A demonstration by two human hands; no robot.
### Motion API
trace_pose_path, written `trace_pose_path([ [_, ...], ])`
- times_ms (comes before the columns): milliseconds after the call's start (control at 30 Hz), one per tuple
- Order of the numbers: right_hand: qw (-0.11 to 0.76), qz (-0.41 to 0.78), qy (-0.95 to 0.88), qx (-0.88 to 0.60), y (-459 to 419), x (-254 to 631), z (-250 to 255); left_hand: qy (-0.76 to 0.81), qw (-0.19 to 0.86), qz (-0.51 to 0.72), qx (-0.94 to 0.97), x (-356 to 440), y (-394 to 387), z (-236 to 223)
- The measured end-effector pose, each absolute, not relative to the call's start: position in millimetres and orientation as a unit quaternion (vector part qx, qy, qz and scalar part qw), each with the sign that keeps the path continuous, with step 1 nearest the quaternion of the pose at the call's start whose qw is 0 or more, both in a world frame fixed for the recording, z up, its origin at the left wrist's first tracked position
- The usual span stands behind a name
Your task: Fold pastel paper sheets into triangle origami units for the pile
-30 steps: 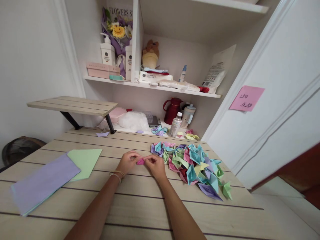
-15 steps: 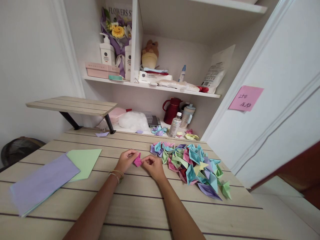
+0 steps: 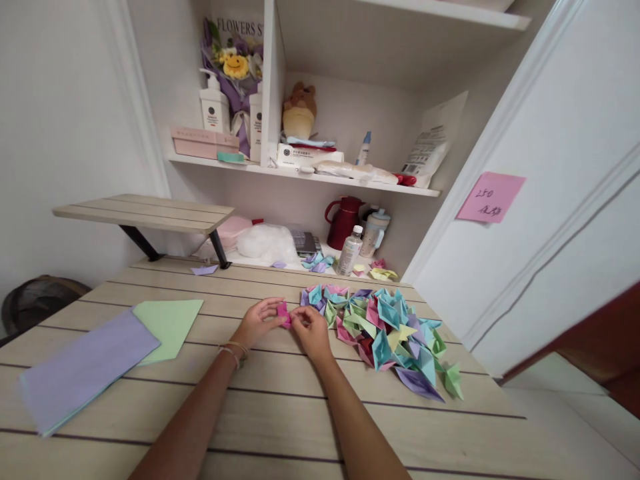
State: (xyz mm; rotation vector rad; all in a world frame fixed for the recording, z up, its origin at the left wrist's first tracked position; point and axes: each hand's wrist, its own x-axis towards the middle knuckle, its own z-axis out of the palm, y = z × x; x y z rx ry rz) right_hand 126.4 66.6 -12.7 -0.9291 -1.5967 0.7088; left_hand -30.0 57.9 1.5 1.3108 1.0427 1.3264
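Observation:
A small folded piece of magenta paper (image 3: 283,314) is held between my two hands, just above the slatted table (image 3: 280,413). My left hand (image 3: 260,321) pinches its left side between thumb and fingers. From the other side, the fingertips of my right hand (image 3: 311,331) close on its right edge. Just right of my right hand lies a heap of folded paper boats (image 3: 383,320) in blue, green, pink, purple and yellow. Over on the left, purple paper sheets (image 3: 95,363) partly cover a light green sheet (image 3: 170,323).
A small raised stand (image 3: 145,212) on black legs is at the back left. Behind the table are a clear bottle (image 3: 349,252), a dark red jug (image 3: 344,223) and a plastic bag (image 3: 267,243). Shelves (image 3: 310,172) above hold bottles and a plush toy (image 3: 300,111).
The magenta paper has shifted slightly right and up and is turned more upright. My left hand has moved right with it, its fingers more extended; my right hand has come against the paper's edge.

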Motion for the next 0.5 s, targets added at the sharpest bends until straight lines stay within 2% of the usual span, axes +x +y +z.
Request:
trace_pose_path([
  [233, 0.548, 0.307, -0.665, -0.403, 69, 126, -18, 0.383, 0.563, 0.486, 0.548, -34, 56, 1],
  [500, 0.526, 0.303, -0.702, -0.372, 63, 126, -7, 0.401, 0.528, 0.511, 0.547, -34, 58, -1],
])
